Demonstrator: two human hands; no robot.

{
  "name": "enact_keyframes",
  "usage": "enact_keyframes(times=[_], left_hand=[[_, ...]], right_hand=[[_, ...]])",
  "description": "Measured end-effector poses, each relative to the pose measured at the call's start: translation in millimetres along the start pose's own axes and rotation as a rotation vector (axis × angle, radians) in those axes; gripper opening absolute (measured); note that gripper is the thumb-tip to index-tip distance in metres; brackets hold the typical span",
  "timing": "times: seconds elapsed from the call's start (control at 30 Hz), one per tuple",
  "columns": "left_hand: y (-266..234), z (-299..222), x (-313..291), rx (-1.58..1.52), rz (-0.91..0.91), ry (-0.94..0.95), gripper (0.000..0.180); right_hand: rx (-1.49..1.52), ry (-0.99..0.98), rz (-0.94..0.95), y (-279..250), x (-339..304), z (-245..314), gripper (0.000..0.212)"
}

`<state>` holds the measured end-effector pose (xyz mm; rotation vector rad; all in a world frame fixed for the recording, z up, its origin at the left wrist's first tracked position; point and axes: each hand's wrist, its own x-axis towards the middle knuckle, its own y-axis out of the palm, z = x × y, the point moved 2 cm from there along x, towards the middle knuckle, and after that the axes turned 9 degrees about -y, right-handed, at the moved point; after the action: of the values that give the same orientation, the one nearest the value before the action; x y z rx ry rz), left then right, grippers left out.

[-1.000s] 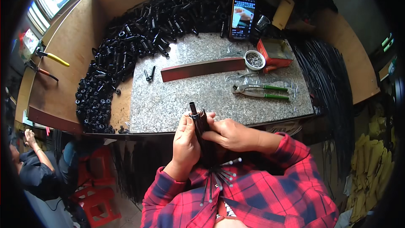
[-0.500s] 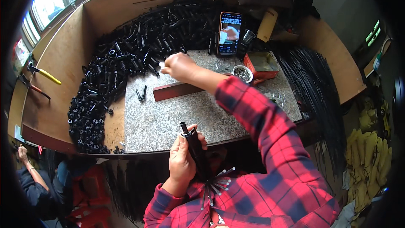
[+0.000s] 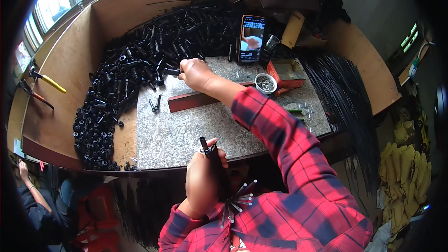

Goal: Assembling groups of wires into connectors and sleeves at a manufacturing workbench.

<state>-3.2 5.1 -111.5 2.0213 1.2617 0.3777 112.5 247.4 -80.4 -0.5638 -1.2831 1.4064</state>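
My left hand (image 3: 201, 182) is wrapped around what looks like a folded black umbrella frame (image 3: 215, 161), near the table's front edge. Its dark tube end points up, and thin ribs with pale tips (image 3: 243, 199) fan out below against my checked shirt. Over the far part of the stone slab, my right hand (image 3: 196, 73) has its fingers closed on a black tubular part (image 3: 171, 71), at the edge of a large heap of similar black parts (image 3: 135, 67). Two small black pieces (image 3: 155, 104) lie on the slab beside a dark red bar (image 3: 193, 100).
A phone (image 3: 251, 39) stands lit at the back. Near it are a white cup of small metal bits (image 3: 266, 83) and a red box (image 3: 285, 73). Long black rods (image 3: 343, 84) spread over the right side. Wooden walls (image 3: 60, 93) border the table. Another person's hand (image 3: 24, 171) shows far left.
Beside the heap, my right hand has shifted slightly, and a black tubular part now shows in its fingers. My left hand still holds the frame. The whole view has shifted a little.
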Motion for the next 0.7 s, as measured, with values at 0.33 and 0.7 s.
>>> enact_keyframes(times=[0.33, 0.7], left_hand=[[4, -1, -3, 0.002, -0.028, 0.027, 0.045], [14, 2, -6, 0.031, -0.034, 0.029, 0.045]], right_hand=[[1.001, 0.005, 0.135, -88, -101, 16, 0.019], [1.132, -0.099, 0.326, -121, -140, 29, 0.016]])
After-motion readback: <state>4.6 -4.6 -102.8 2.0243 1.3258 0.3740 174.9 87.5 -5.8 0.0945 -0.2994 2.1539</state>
